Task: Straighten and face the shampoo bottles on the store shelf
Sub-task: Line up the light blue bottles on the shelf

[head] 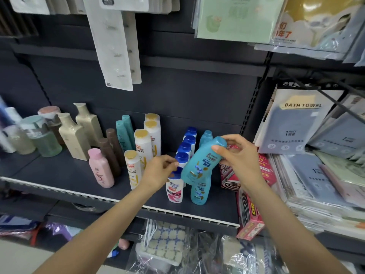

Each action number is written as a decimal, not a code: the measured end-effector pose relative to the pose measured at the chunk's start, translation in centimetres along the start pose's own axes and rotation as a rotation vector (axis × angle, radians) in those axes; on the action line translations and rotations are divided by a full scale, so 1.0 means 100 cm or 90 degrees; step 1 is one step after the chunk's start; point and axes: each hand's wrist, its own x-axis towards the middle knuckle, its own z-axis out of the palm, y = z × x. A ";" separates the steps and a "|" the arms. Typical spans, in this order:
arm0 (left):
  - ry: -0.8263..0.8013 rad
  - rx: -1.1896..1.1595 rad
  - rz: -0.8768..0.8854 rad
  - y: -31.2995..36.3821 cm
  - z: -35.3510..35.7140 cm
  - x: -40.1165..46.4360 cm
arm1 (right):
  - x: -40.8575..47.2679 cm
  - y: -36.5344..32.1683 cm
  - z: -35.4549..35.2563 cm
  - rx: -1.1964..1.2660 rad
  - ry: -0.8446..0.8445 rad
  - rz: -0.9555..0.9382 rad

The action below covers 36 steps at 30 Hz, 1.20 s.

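My right hand grips the cap end of a light blue shampoo bottle, which hangs tilted above the dark shelf. My left hand is beside its lower left side with fingers curled, touching the cap of a white bottle with a blue cap. Another light blue bottle stands upright below the held one. Behind runs a row of blue-capped white bottles. White gold-capped bottles stand to the left.
A pink bottle, brown bottles, teal bottles and beige bottles fill the shelf's left part. Red boxes stand at the right end. Bath towel packs are stacked further right. Packaged goods hang overhead.
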 end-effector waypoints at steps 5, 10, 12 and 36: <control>0.040 0.310 0.230 -0.019 0.008 0.014 | -0.004 0.021 -0.003 -0.168 -0.036 0.015; -0.016 0.403 0.239 -0.030 0.015 0.016 | -0.019 0.047 0.009 -0.238 -0.060 0.045; -0.015 0.398 0.257 -0.033 0.017 0.014 | -0.026 0.059 0.015 -0.276 -0.079 0.047; 0.009 0.331 0.147 -0.020 0.021 0.009 | 0.001 0.079 0.005 -0.440 -0.143 -0.052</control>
